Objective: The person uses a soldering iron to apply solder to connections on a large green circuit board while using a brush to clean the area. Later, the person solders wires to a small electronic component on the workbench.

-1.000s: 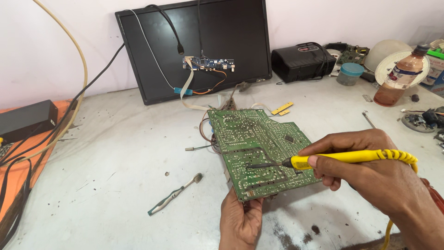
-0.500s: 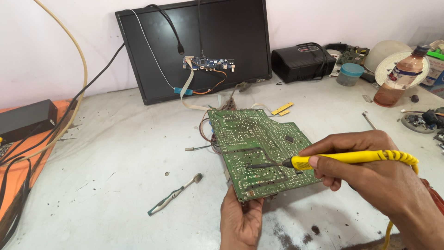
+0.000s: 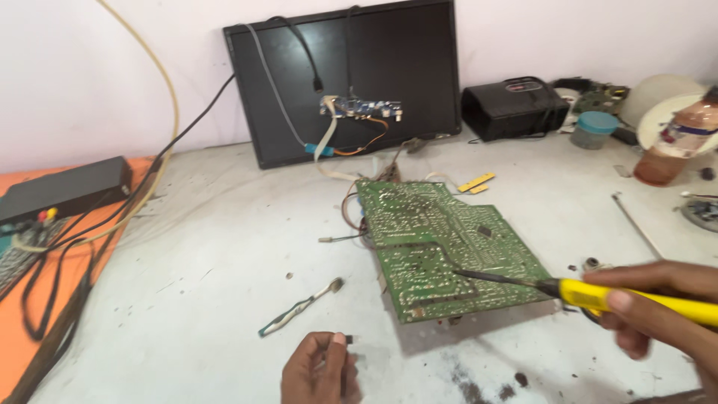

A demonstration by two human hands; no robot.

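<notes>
A green circuit board (image 3: 441, 239) lies solder side up on the dusty white bench, tilted on wires beneath it. My right hand (image 3: 658, 314) grips a yellow-handled soldering iron (image 3: 598, 295), its dark tip resting on the board's near half. My left hand (image 3: 314, 370) is at the bottom edge, left of the board and clear of it. Its fingers pinch a small dark part (image 3: 350, 340).
A black monitor back (image 3: 351, 75) with a small wired board (image 3: 363, 110) leans on the wall. A black radio-like box (image 3: 512, 108), a jar (image 3: 594, 129) and a bottle (image 3: 673, 142) stand at the back right. A worn brush (image 3: 299, 307) lies left of the board; cables and a black box (image 3: 63, 187) sit on an orange cloth.
My left hand has let go of the board's near edge and moved left, now pinching a small part. The iron's tip stays on the board.
</notes>
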